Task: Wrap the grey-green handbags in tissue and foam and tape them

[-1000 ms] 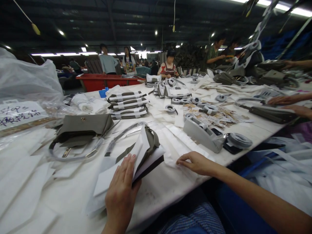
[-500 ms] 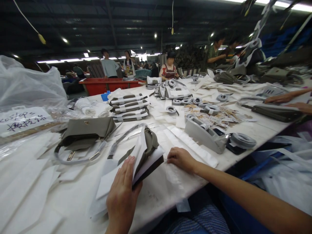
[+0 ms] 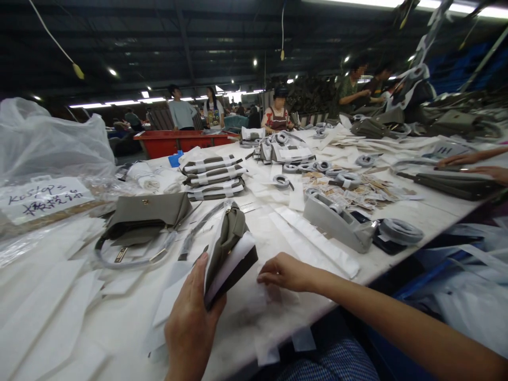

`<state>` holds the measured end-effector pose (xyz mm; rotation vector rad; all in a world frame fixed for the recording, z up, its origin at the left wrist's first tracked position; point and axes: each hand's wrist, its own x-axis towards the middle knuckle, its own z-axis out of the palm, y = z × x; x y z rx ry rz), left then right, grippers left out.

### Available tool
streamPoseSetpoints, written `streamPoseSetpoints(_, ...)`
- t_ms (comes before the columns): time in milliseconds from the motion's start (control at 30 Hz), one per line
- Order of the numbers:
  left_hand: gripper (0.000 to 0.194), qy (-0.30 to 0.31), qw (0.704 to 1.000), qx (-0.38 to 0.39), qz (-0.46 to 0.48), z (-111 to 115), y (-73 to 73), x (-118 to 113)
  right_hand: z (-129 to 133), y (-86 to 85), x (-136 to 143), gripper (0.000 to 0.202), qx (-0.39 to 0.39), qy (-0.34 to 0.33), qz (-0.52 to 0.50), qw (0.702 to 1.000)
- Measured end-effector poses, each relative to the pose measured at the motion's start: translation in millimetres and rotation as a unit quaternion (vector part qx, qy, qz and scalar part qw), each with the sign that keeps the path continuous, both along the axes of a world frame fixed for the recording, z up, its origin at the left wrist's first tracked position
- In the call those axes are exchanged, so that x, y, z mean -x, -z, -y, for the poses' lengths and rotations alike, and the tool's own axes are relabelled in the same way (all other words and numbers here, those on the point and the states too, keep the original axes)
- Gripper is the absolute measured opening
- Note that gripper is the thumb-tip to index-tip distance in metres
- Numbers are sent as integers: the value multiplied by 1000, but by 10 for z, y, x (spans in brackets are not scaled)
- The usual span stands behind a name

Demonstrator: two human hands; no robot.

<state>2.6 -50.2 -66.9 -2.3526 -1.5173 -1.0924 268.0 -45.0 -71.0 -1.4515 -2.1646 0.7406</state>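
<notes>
Olive-grey leather handbag piece with white paper wrapping (image 3: 228,254) stands tilted on the white tabletop (image 3: 119,317), the left hand (image 3: 190,323) clasped against its near side, while the right hand (image 3: 283,272) apparently pinches a thin white paper sheet (image 3: 273,312) just beside it.

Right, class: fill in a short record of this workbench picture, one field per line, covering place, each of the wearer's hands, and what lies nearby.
place: long white table in a big workshop, other people at work along it
left hand: holds a grey-green bag wrapped in white paper, tipped on its edge
right hand: fingers curled, resting on a thin white sheet
nearby: grey tape dispenser, flat grey bag with handle, stack of wrapped bags, clear plastic sack
</notes>
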Motion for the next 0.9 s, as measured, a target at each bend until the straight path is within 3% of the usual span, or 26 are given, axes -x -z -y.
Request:
streamPoseSetpoints(100, 93, -23, 1000, 5, 7, -22, 9, 46, -186, 130, 26, 22, -60, 69, 33, 995)
streamPoseSetpoints(167, 93, -34, 999, 5, 10, -30, 17, 64, -392, 206, -4, 35, -88, 93, 55, 990)
streamPoseSetpoints(233, 93, -38, 999, 5, 13, -25, 11, 66, -601, 257, -48, 36, -96, 84, 78, 989)
streamPoseSetpoints(333, 93, -43, 999, 15, 19, 2, -15, 52, -854, 288, -119, 17, -92, 52, 100, 989)
streamPoseSetpoints(533, 98, -55, 998, 29, 13, 12, -42, 62, -1319, 253, -186, 8, -97, 39, 75, 992)
streamPoseSetpoints(667, 96, -39, 999, 12, 8, -12, -51, 83, -1666, 109, -173, 27, -116, 106, 41, 987)
streamPoseSetpoints(767, 91, -11, 1000, -1, 1, -25, -35, 83, -1592, 34, -131, 42, -153, 156, 40, 975)
streamPoseSetpoints(833, 85, 13, 1000, -19, -8, -35, 5, 75, -1304, 84, -51, 47, -178, 153, 48, 971)
streamPoseSetpoints(900, 78, 39, 998, -42, -26, -42, 60, 54, -909, 221, 66, 48, -197, 107, 63, 972)
